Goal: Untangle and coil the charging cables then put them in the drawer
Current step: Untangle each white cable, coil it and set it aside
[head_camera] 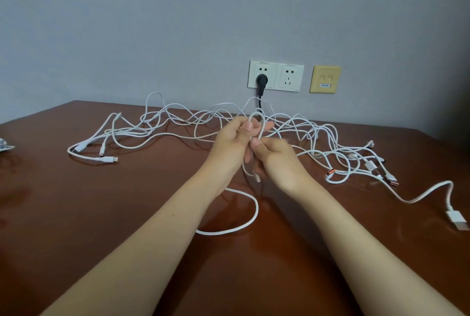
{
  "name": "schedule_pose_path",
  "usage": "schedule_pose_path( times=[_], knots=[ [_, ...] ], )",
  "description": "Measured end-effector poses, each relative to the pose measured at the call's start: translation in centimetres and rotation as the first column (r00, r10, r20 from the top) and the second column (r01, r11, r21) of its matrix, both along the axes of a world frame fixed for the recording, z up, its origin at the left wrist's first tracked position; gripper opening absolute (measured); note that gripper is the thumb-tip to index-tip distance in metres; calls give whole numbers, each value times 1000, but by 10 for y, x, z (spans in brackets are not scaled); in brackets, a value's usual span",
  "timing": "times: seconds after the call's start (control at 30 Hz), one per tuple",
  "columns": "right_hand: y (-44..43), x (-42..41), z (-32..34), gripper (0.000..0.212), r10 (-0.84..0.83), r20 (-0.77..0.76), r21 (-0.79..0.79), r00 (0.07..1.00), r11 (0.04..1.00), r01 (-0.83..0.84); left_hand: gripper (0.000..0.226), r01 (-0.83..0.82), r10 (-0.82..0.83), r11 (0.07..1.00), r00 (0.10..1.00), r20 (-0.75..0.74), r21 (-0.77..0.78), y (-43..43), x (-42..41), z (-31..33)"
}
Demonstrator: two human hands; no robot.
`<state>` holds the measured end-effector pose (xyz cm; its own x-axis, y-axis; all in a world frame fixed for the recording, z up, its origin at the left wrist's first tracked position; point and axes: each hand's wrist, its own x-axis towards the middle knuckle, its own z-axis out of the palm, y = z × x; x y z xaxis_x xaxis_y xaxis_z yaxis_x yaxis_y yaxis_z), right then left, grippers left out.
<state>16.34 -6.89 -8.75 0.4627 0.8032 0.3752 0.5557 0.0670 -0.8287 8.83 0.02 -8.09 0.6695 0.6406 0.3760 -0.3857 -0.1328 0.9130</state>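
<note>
A tangle of white charging cables (178, 122) sprawls across the far half of the brown table (101, 214). My left hand (230, 139) and my right hand (276, 157) meet above the table's middle, both pinching one white cable (256, 118) that forms a small upright loop between them. Its tail hangs down below my hands and curves in a wide arc on the table (244, 224) near my left forearm. Connector ends lie at the left (112, 159) and at the right (330, 172). No drawer is in view.
Two white wall sockets (276, 75) sit above the table's back edge, with a black plug (261, 80) in the left one. A yellow data outlet (325, 79) is beside them. A large USB plug (457, 220) lies at the right edge. A small object (3, 145) shows at far left.
</note>
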Motion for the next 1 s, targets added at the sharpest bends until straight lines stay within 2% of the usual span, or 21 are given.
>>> schedule_pose_path(
  times=[0.07,0.13,0.23,0.33,0.47,0.67,0.8,1.0],
  knots=[
    [0,-1,1,45,14,-15,13,1000,1000,-14,19,63,-61,994,998,21,-87,1,-1,2],
    [-1,-3,2,46,47,-47,33,998,998,-45,31,123,-133,980,990,-51,-153,3,-4,5],
    [-4,-4,6,46,115,-117,67,986,992,-108,45,105,-101,994,971,-218,4,5,-4,3],
    [-6,-2,8,47,155,-127,46,980,988,-150,46,71,-67,997,988,-141,24,0,-4,4],
    [-6,0,6,46,146,7,6,989,989,-146,39,134,-132,980,991,21,-148,-5,-8,12],
    [-5,4,5,32,-27,252,-45,967,998,40,40,90,-35,959,978,204,-269,11,-10,18],
    [-5,6,2,36,-43,323,-57,946,996,65,40,46,11,960,980,200,-277,11,-10,19],
    [1,0,-4,31,-63,229,-26,972,997,71,35,26,13,975,985,171,-219,7,-8,19]
  ],
)
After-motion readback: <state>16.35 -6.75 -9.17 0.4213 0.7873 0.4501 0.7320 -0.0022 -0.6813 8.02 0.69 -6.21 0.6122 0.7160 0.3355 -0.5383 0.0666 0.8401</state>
